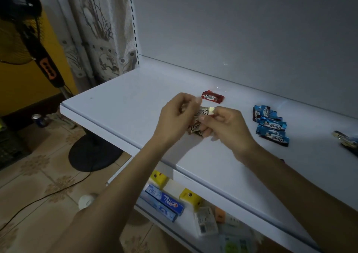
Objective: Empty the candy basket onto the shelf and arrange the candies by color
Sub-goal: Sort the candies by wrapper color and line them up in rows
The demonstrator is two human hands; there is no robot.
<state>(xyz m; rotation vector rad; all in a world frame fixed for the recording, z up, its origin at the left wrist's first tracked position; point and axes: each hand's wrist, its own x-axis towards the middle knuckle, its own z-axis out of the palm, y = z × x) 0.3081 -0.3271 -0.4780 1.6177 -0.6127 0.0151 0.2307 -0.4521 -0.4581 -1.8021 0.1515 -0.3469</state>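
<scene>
Pinching gold candies [205, 111] between fingertips [203, 118], left hand [175, 117] and right hand [227, 125] over shelf [135, 97]

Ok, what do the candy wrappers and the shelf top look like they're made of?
The blue candies and red candy: thin glossy film, likely plastic or foil, given crimped ends and sheen. The gold candies: shinier, probably metallised foil. The shelf: smooth glossy white, likely painted metal; it reflects light spots.

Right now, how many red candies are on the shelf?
1. The red candy lies alone toward the back of the shelf, beyond the left hand and right hand, which may hide others.
</scene>
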